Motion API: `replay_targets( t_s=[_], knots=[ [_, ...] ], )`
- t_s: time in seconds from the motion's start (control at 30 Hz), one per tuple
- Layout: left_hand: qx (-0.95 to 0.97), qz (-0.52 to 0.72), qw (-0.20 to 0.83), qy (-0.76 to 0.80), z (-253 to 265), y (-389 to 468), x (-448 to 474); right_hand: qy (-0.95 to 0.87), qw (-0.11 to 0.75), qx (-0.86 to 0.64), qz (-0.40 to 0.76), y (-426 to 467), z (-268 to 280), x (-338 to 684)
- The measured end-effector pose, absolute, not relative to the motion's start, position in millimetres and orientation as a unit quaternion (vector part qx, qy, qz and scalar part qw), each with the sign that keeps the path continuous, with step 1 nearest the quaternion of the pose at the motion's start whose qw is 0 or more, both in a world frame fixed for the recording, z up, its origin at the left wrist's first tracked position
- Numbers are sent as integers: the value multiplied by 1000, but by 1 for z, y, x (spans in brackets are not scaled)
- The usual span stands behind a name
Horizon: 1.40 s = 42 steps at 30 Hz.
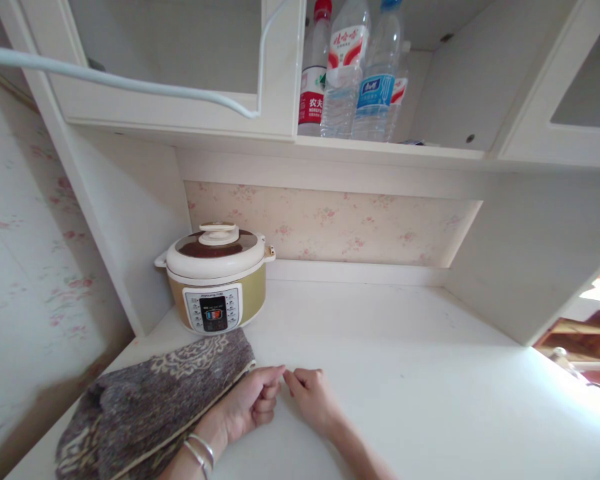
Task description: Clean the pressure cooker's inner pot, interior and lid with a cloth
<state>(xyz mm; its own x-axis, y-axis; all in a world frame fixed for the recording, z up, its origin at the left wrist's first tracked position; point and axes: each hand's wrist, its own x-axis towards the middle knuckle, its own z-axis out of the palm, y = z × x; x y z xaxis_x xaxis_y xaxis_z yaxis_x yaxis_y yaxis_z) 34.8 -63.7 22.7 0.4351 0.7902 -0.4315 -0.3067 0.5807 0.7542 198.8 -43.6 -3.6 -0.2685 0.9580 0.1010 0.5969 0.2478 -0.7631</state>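
Both hands rest on the white counter (405, 373), fingertips meeting. The left hand (253, 402) and right hand (313, 399) are loosely curled, grasping nothing visible. A grey cloth (150, 407) lies beside the left hand, near the cooker (216, 277).

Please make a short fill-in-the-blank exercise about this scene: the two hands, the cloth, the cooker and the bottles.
1. The left hand and the right hand rest on the white ____.
2. The patterned grey cloth lies in front of the electric ____.
3. The left wrist wears thin silver ____.
4. The plastic bottles stand in the open ____ above.

Missing words: counter; cooker; bangles; cabinet
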Motion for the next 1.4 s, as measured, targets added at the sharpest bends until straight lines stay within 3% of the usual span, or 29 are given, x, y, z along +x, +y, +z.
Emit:
replay_targets(
  t_s=[1.4],
  knots=[
    [294, 351, 798, 391, 23, -64, 34, -753, 279, -526, 280, -44, -4, 199]
  ],
)
